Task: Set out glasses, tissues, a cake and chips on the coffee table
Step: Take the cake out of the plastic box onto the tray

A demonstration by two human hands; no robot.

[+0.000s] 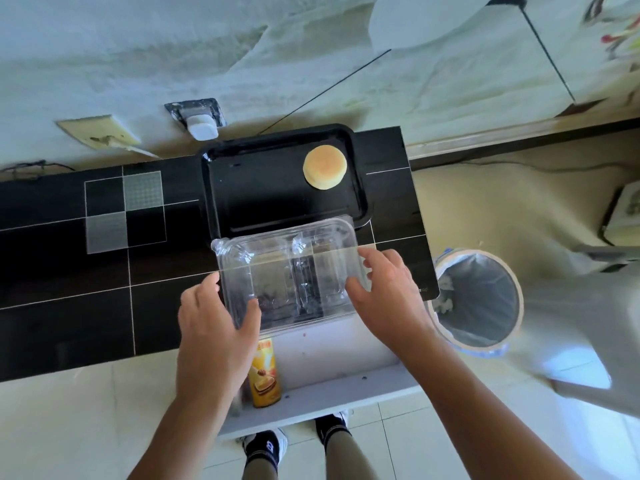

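Orange-yellow chips can (265, 372) was lying in the open white drawer (332, 355), right under the left wrist, label up with a honey-and-biscuit picture on it. Nothing else in that drawer that I could make out besides a few crumbs.

Just above it, both hands were clamped on a clear plastic clamshell box (291, 271): left hand (214, 327) wrapped round its near-left corner, thumb on top, and right hand (388, 292) gripping the right edge with fingers curled over the rim. The box looked empty, lid down, see-through to the dark tabletop.

Past the fingertips sat a black tray (263, 188) on the black coffee table (86, 271), the clamshell's far edge overlapping the tray's near rim. One round golden cake (325, 167) sat in the tray's far-right corner, well clear of both hands.

Off to the right of the right hand, a lined trash bin (479, 299) stood on the floor.
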